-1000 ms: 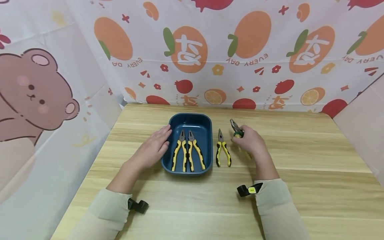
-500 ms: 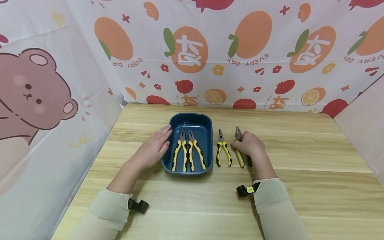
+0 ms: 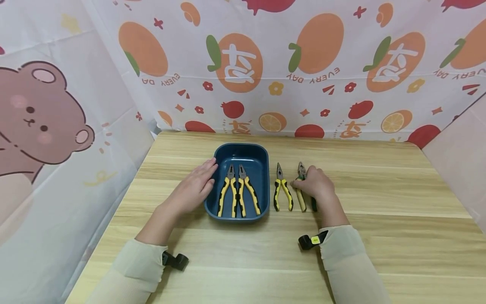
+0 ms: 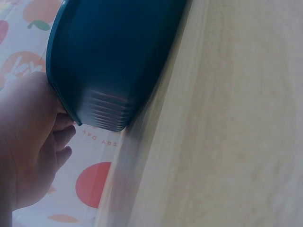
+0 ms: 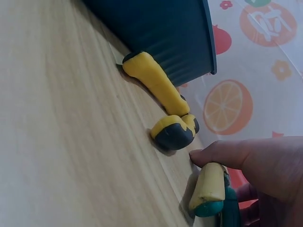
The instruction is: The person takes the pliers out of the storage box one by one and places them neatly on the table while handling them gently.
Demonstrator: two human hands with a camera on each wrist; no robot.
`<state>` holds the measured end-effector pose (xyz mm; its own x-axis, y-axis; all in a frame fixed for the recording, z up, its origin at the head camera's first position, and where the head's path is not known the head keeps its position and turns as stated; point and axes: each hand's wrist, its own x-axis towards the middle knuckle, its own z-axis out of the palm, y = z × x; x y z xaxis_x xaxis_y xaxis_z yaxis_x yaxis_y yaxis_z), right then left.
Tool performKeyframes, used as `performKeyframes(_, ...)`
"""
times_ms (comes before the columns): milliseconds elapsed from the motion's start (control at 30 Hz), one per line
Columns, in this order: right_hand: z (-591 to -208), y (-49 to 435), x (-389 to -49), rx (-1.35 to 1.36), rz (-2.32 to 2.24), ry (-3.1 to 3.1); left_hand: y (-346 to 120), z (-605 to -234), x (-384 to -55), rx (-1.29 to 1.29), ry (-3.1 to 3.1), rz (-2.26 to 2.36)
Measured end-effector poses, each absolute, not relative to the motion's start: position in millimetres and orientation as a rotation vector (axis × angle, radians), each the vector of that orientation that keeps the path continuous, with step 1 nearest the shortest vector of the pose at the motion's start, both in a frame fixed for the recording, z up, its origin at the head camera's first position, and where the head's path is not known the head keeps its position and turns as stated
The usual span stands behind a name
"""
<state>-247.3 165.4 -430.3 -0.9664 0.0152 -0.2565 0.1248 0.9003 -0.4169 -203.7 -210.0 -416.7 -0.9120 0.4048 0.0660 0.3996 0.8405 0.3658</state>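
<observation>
My left hand [image 3: 193, 188] rests on the left rim of a dark blue tray [image 3: 265, 185], its fingers extended along the edge. Inside the tray, two pairs of combination pliers [image 3: 226, 196] with yellow and black handles lie side by side, heads pointing away. Just right of the tray, long-nose pliers [image 3: 279, 173] lie on the table, handles spread. Beyond these, my right hand [image 3: 317, 183] grips another pair of pliers [image 3: 301, 200] with a worn grey head and pale yellow and green handles. Its grip covers part of the handles; in the right wrist view a yellowish handle end [image 5: 208, 187] shows below the thumb.
The wooden table [image 3: 243, 261] runs up to a fruit-print cloth [image 3: 281, 55] hanging along its back edge. A cloth with a bear print [image 3: 49, 114] hangs at the left.
My right hand has lowered the worn pliers to the table and turned them straighter, level with the long-nose pliers, then shifted them slightly left. My left hand stays on the tray.
</observation>
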Motion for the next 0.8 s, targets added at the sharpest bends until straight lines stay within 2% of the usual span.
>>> performKeyframes(800,-431.5,160.5,-246.4,0.084,-0.676,2.828,-210.0,-417.5,-203.6,0.656,3.000,0.598)
